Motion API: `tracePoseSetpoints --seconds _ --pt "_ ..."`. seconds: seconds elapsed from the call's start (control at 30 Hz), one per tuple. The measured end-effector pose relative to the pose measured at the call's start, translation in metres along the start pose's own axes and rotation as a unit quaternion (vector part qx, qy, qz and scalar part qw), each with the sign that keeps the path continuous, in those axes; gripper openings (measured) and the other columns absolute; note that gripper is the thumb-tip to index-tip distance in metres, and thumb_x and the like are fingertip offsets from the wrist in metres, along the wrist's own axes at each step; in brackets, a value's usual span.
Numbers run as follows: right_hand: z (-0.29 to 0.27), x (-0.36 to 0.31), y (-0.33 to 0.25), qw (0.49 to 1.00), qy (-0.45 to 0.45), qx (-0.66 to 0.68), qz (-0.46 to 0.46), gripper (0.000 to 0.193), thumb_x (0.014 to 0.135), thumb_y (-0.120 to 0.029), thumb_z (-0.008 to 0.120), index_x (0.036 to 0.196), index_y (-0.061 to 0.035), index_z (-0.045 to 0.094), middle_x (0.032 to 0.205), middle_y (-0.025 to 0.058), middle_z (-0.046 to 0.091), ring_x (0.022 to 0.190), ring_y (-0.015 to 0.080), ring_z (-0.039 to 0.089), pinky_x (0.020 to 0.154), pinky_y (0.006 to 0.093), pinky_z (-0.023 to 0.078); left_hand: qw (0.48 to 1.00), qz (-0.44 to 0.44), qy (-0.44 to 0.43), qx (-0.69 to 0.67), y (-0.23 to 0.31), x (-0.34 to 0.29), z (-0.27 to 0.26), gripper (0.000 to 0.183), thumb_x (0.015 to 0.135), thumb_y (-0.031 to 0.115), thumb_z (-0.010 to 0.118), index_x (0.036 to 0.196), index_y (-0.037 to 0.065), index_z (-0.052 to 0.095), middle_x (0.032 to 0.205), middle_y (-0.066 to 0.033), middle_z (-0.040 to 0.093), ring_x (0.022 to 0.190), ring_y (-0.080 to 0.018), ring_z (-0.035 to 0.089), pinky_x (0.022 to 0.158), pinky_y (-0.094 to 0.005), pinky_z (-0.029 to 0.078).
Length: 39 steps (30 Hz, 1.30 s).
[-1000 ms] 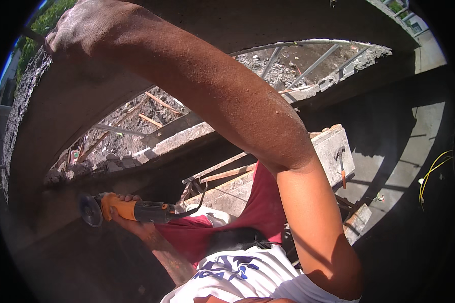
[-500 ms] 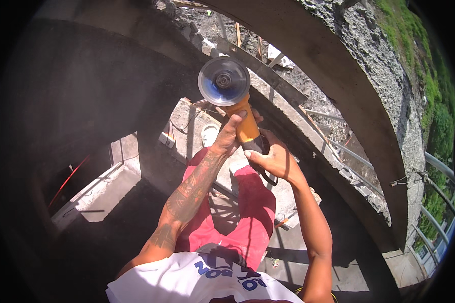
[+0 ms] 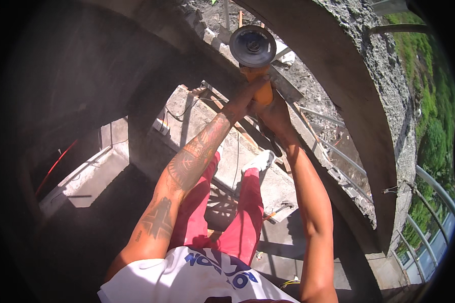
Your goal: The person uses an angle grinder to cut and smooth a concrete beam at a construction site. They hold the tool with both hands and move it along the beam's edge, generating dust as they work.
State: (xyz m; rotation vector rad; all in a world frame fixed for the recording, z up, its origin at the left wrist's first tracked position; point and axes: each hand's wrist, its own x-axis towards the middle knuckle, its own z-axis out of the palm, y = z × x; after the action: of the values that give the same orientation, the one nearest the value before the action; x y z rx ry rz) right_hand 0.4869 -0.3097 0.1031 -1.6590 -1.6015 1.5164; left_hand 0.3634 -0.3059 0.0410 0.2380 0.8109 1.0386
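An orange angle grinder [image 3: 262,93] is held out ahead of me in both hands. Its round dark disc [image 3: 253,46] faces up toward me, near the edge of the curved concrete opening. My left hand [image 3: 245,100] is closed round the front of the orange body, just below the disc. Farther back, my right hand [image 3: 276,115] wraps the rear of the tool, and part of its grip is hidden by that hand. A dark cord hangs below the right wrist. I cannot tell whether the disc touches the concrete.
A curved concrete beam [image 3: 338,76] with a rough outer face arches across the right. Under my feet lies a pale concrete slab [image 3: 227,151] with cables on it. Metal pipes [image 3: 435,189] run along the right, before greenery. A red cable [image 3: 55,166] hangs at the left.
Both hands have carried the grinder farther away and to the right. My arms are stretched out more. The disc, pale and blurred earlier, now looks darker and more face-on.
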Motion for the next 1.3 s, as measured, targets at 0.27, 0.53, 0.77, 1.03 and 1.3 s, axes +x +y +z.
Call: tracePoseSetpoints --seconds 0.27,0.53,0.77,1.03,1.3 --pt "-0.013 0.016 0.005 0.998 0.004 -0.066 -0.001 0.073 0.076 -0.040 0.077 0.135 -0.0071 0.052 0.118 0.0160 0.068 0.107 0.0284 0.069 0.088 0.0400 0.053 0.998 0.055 0.009 -0.013 -0.001 0.018 0.008 0.031 0.094 0.029 0.071 0.112 0.005 0.061 0.101 -0.0063 0.065 0.094 -0.0166 0.066 0.084 -0.0339 0.055" --pt "-0.020 0.024 0.014 0.998 -0.005 -0.060 -0.015 0.064 0.079 -0.035 0.075 0.132 -0.0067 0.054 0.112 0.0128 0.070 0.101 0.0241 0.070 0.087 0.0375 0.053 0.999 0.022 0.023 -0.028 -0.001 0.021 0.012 0.033 0.095 0.027 0.069 0.117 0.006 0.058 0.106 -0.0077 0.065 0.099 -0.0180 0.066 0.088 -0.0350 0.055" --pt "-0.017 0.029 0.011 0.999 -0.011 -0.048 -0.005 0.060 0.078 -0.035 0.075 0.128 -0.0068 0.057 0.108 0.0129 0.071 0.098 0.0241 0.070 0.084 0.0375 0.053 0.999 0.045 0.017 -0.018 0.002 0.023 0.011 0.036 0.096 0.031 0.067 0.121 0.008 0.055 0.106 -0.0064 0.063 0.097 -0.0160 0.066 0.084 -0.0327 0.057" --pt "-0.017 0.029 0.005 0.999 0.007 -0.048 -0.010 0.068 0.075 -0.039 0.076 0.132 -0.0079 0.055 0.110 0.0141 0.071 0.100 0.0265 0.071 0.085 0.0389 0.054 0.998 0.033 0.017 -0.042 0.003 0.029 0.009 0.037 0.095 0.027 0.068 0.121 0.005 0.053 0.105 -0.0103 0.065 0.097 -0.0188 0.067 0.084 -0.0346 0.058" --pt "-0.019 0.030 0.005 0.999 -0.011 -0.051 0.012 0.074 0.074 -0.039 0.077 0.137 -0.0082 0.052 0.113 0.0132 0.070 0.101 0.0262 0.071 0.085 0.0388 0.054 0.998 0.056 -0.011 -0.005 0.007 0.027 0.009 0.036 0.096 0.031 0.067 0.119 0.005 0.056 0.104 -0.0087 0.065 0.096 -0.0183 0.067 0.085 -0.0346 0.057"
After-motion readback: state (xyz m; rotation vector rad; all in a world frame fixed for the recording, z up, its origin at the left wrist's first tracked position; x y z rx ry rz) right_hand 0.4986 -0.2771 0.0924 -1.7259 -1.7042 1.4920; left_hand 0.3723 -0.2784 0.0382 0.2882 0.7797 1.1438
